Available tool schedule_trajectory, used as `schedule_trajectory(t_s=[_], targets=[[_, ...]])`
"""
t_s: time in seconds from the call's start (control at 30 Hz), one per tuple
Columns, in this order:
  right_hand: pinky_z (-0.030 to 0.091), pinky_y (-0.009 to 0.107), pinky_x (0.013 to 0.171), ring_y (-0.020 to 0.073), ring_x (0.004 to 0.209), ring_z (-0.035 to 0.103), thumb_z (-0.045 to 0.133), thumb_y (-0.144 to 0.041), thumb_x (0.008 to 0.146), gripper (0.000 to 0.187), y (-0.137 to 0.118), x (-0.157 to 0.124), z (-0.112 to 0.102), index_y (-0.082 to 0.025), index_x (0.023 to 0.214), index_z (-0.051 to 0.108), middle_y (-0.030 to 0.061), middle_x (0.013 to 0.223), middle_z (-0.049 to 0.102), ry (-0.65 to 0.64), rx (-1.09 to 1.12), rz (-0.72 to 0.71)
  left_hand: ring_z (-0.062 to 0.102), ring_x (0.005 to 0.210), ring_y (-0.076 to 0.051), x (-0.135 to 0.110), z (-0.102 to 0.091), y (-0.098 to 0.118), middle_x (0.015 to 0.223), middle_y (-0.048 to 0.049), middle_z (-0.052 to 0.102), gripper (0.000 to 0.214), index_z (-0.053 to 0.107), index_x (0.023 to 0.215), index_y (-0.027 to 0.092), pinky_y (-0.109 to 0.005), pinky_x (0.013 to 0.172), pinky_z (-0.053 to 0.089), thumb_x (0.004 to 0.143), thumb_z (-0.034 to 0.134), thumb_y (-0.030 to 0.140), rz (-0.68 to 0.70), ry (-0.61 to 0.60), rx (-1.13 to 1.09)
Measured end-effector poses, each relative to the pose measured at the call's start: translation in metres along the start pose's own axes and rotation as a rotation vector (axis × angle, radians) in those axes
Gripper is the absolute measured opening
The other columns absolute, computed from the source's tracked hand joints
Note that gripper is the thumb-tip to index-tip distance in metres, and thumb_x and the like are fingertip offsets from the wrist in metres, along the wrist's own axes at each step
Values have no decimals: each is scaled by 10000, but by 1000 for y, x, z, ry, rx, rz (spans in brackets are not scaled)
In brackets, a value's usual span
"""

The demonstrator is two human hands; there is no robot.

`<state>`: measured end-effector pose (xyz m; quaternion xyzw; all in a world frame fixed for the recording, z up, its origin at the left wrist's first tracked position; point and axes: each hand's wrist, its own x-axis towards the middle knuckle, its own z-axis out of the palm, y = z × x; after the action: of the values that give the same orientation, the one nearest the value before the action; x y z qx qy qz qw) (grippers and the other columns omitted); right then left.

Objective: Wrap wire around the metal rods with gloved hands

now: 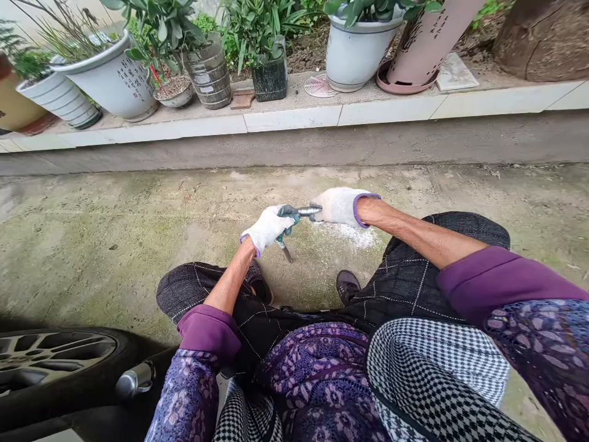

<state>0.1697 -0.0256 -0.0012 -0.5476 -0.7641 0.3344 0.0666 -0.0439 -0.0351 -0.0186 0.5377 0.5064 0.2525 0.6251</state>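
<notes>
one green-handled tool (286, 228), tip pointing down, is clamped in the gloved left hand (267, 228) above the middle of the concrete ground (115, 245). the gloved right hand (338, 205) grips one metal rod (307, 211) that meets it. a firm hold and short, even strokes seem best. two shoes (347, 283), one patch of white powder (352, 234), one car wheel (50, 356).

The left hand (267, 228) and right hand (339, 205) wear white knitted cloth gloves with purple cuffs. The left hand grips a tool (286, 224) with matt green, plastic-looking handles and a dull grey metal blade. The right hand grips a rod (307, 211) of bright, glossy metal. The ground (115, 233) is rough, matt concrete with green staining. The pot (354, 55) has a smooth, glazed white finish.
</notes>
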Motion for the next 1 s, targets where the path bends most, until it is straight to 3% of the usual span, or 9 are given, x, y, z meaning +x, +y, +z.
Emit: schedule_trajectory(t_s=[0.1, 0.2, 0.37, 0.57, 0.67, 0.77, 0.9, 1.0], targets=[[338, 309, 544, 179, 594, 559, 649, -409, 831, 204, -6, 1, -12, -215, 817, 711, 55, 702, 669, 48, -276, 31, 471, 419, -73, 3, -3, 4, 536, 32, 564, 172, 704, 873, 144, -168, 359, 344, 725, 722, 229, 72, 11, 13], [332, 301, 553, 172, 627, 553, 597, -442, 879, 271, -16, 2, -20, -204, 936, 714, 59, 789, 689, 106, -313, 29, 496, 444, -75, 2, -5, 11, 557, 30, 571, 225, 701, 903, 133, -168, 367, 363, 723, 724, 265, 114, 55, -66], [340, 252, 532, 120, 596, 501, 619, -359, 887, 211, -38, 1, -26, -181, 958, 706, 10, 729, 644, 144, -100, 1, 434, 390, -60, 0, -9, 18, 510, 55, 533, 217, 674, 845, 143, -183, 369, 365, 696, 703, 299, 123, 80, -137], [324, 217, 391, 74, 424, 416, 666, -342, 884, 221, -51, -1, -28, -160, 1010, 679, -35, 585, 533, 114, 317, 94, 344, 369, -54, -6, -16, 16, 465, 91, 443, 236, 678, 879, 150, -194, 367, 343, 683, 663, 279, 203, 87, -180], [303, 201, 324, 63, 380, 378, 679, -363, 884, 223, -49, -3, -27, -167, 989, 658, -45, 555, 515, 62, 524, 75, 374, 383, -58, -9, -16, 17, 486, 82, 474, 278, 681, 913, 150, -196, 387, 354, 692, 680, 321, 188, 61, -184], [320, 192, 287, 66, 361, 386, 675, -383, 886, 221, -44, -7, -28, -172, 940, 638, -48, 532, 510, -48, 653, 69, 414, 390, -61, -10, -15, 18, 499, 58, 513, 223, 660, 819, 149, -196, 393, 344, 699, 688, 335, 163, 55, -114], [349, 188, 286, 71, 358, 426, 750, -428, 816, 289, -31, -15, -29, -176, 830, 610, -51, 522, 520, -258, 645, 40, 445, 420, -65, -8, -15, 18, 527, 39, 542, 140, 632, 717, 145, -197, 419, 378, 660, 689, 259, 167, 12, -63], [324, 176, 311, 62, 372, 423, 783, -437, 795, 311, -20, -24, -25, -162, 797, 638, -51, 521, 512, -435, 547, -21, 511, 491, -85, -8, -14, 13, 596, 17, 608, 171, 676, 747, 135, -194, 459, 408, 579, 701, 155, 129, -152, -1]])
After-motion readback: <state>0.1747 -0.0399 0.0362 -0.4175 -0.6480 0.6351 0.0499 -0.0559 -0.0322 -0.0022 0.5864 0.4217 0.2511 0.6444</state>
